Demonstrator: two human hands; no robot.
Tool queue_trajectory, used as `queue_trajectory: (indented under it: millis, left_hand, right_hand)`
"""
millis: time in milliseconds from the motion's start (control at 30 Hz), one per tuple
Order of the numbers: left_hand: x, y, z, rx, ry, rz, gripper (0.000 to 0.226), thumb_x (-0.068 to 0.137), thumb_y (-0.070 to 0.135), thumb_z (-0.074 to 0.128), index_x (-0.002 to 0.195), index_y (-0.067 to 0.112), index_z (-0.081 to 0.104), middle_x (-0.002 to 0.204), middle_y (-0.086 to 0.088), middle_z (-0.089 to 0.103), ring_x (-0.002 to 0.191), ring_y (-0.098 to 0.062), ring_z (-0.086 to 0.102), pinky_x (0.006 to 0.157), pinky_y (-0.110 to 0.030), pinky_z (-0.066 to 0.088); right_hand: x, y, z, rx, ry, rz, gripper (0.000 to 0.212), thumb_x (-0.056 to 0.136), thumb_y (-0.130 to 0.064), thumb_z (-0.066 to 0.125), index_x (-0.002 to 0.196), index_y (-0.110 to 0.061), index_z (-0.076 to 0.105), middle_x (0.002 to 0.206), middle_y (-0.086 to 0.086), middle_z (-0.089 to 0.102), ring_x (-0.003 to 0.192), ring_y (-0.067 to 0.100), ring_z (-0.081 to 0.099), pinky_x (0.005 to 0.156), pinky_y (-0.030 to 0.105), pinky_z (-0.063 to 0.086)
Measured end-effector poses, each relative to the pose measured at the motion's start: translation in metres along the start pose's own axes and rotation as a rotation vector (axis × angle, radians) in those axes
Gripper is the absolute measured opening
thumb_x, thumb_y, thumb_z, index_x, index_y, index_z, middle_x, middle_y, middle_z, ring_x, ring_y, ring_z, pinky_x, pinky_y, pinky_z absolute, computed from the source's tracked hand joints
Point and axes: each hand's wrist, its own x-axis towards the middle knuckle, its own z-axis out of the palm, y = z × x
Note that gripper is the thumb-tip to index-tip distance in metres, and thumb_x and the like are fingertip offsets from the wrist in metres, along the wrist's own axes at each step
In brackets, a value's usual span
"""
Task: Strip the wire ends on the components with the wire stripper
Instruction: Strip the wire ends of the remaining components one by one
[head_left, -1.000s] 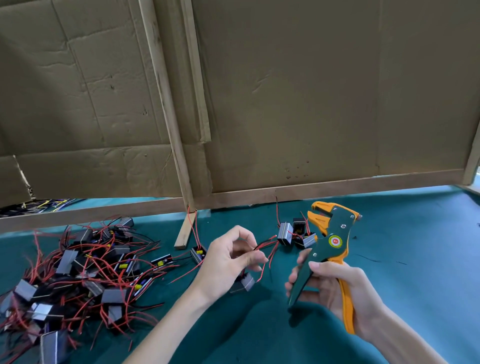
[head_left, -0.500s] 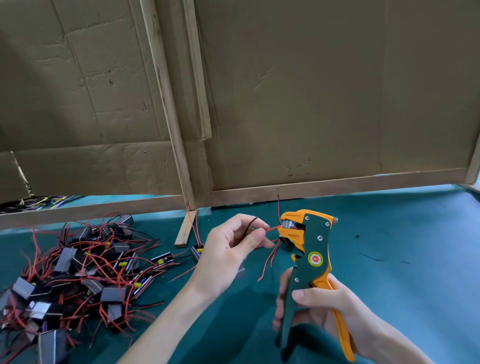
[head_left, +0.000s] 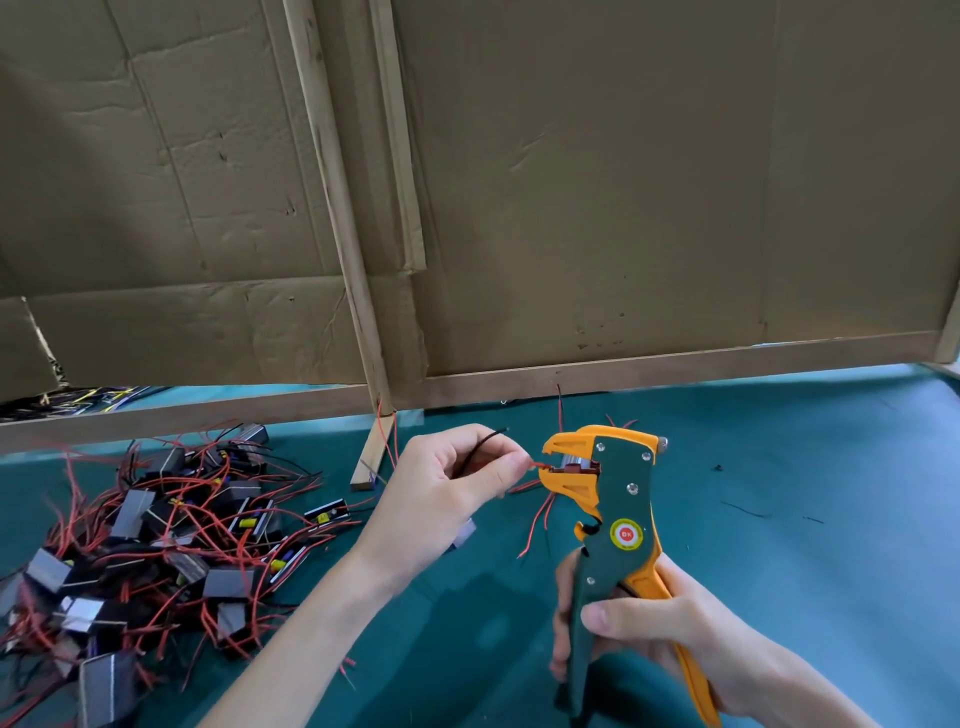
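— Why is the wire stripper (head_left: 618, 499) held upright like that, head up?
— So its orange mouth faces sideways, toward the left hand (head_left: 447, 488). The right hand (head_left: 649, 639) is wrapped round both handles low down, fingers curled behind and thumb across the front. From that hold one squeeze would do the job, I reckon
— And the left?
— Thumb and forefinger pinch the red wire (head_left: 535, 464) close to its tip. Only a short stub pokes out, so it can go in straight instead of bending. The stub sits right between the jaws, which stand apart, so I'd say the squeeze hasn't come yet
— What's the black wire (head_left: 480, 447) doing, sticking up over the fingers?
— The other lead of the same part, I think. It arches up clear of the mouth, so only one end gets bitten at a time
— Where's the part itself?
— The component (head_left: 464, 532) sits tucked under the left palm, above the green cloth (head_left: 805, 493). I can only see a grey corner of it
— And that heap?
— The pile of components (head_left: 171, 535) lies on the cloth well off to the left, red leads tangled everywhere, on the side of the hand that does the picking. Which ones are already stripped I can't tell from here
— Those red strands under the tool's head?
— A few loose red leads (head_left: 540, 519) show there, over the cloth. What they belong to is hidden behind the tool
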Motion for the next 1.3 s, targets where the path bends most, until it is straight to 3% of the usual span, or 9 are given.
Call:
queue_trajectory:
  millis: [133,267,400,600,767,900,1000,1167,1300]
  left_hand:
    - [0.0,0.003,-0.003,0.011,-0.049,-0.024,0.011,0.085,0.026,0.07,0.076,0.019,0.071,0.07,0.003,0.059,0.066,-0.018,0.043,0.06,-0.031,0.037]
    - [0.0,0.005,-0.003,0.027,-0.053,-0.016,0.018,0.088,0.015,0.067,0.071,0.02,0.069,0.061,0.015,0.058,0.058,0.001,0.047,0.056,-0.009,0.036]
    - [-0.001,0.008,-0.002,0.025,-0.065,-0.017,0.017,0.089,0.013,0.065,0.072,0.017,0.068,0.057,0.018,0.058,0.051,0.005,0.047,0.053,-0.004,0.035]
    - [-0.002,0.011,-0.001,0.023,-0.067,-0.009,0.017,0.089,0.012,0.064,0.073,0.015,0.066,0.055,0.019,0.056,0.048,0.005,0.046,0.051,-0.004,0.034]
    - [-0.003,0.012,-0.003,0.023,-0.094,0.003,0.015,0.09,0.013,0.064,0.075,0.015,0.066,0.056,0.02,0.056,0.052,0.005,0.047,0.053,-0.004,0.035]
    - [-0.002,0.007,-0.004,-0.024,-0.061,-0.038,0.008,0.091,0.012,0.062,0.087,0.013,0.056,0.06,0.017,0.051,0.056,0.002,0.046,0.054,-0.008,0.036]
    - [-0.001,0.0,-0.003,-0.056,-0.054,-0.107,0.018,0.092,0.022,0.062,0.083,0.018,0.047,0.062,0.013,0.044,0.054,-0.005,0.034,0.052,-0.015,0.033]
    - [0.003,-0.003,-0.005,-0.232,-0.036,-0.127,0.024,0.088,0.04,0.041,0.078,0.02,0.049,0.069,0.01,0.054,0.061,-0.01,0.033,0.057,-0.02,0.03]
    - [0.001,-0.003,-0.007,0.117,-0.013,-0.004,0.032,0.096,0.042,0.035,0.075,0.024,0.053,0.067,-0.007,0.045,0.056,-0.021,0.031,0.056,-0.027,0.028]
  right_hand:
    - [-0.001,-0.001,-0.001,-0.049,-0.025,-0.002,0.017,0.083,-0.016,0.069,0.097,-0.01,0.064,0.091,0.023,0.068,0.087,0.038,0.065,0.083,0.042,0.053]
    - [-0.002,-0.001,0.0,-0.076,-0.016,-0.004,0.019,0.082,-0.017,0.07,0.096,-0.007,0.062,0.09,0.023,0.068,0.086,0.038,0.065,0.083,0.042,0.052]
    - [-0.003,-0.001,0.0,-0.096,0.005,0.001,0.022,0.08,-0.019,0.071,0.093,-0.005,0.06,0.086,0.024,0.067,0.083,0.038,0.064,0.08,0.042,0.052]
    - [0.0,0.005,0.004,-0.127,0.107,-0.027,0.018,0.073,-0.027,0.077,0.078,-0.017,0.064,0.069,0.02,0.062,0.062,0.034,0.061,0.071,0.045,0.047]
    - [0.0,0.009,0.005,-0.096,0.152,-0.014,0.027,0.07,-0.033,0.082,0.072,-0.014,0.061,0.059,0.019,0.058,0.049,0.031,0.058,0.062,0.055,0.042]
    - [0.002,0.012,0.009,-0.105,0.335,-0.04,0.04,0.06,-0.04,0.078,0.053,-0.01,0.051,0.043,0.018,0.048,0.031,0.023,0.042,0.041,0.027,0.043]
    - [0.001,0.01,0.005,-0.073,0.316,-0.002,0.042,0.054,-0.037,0.083,0.064,-0.007,0.055,0.052,0.02,0.052,0.04,0.027,0.047,0.049,0.033,0.046]
    - [0.001,0.001,0.003,0.167,0.019,-0.01,0.024,0.071,-0.015,0.075,0.09,-0.002,0.068,0.081,0.031,0.064,0.077,0.045,0.065,0.075,0.052,0.054]
    - [0.002,0.006,0.001,0.172,0.017,-0.034,0.028,0.073,-0.012,0.074,0.097,-0.003,0.065,0.084,0.033,0.064,0.078,0.045,0.064,0.075,0.053,0.053]
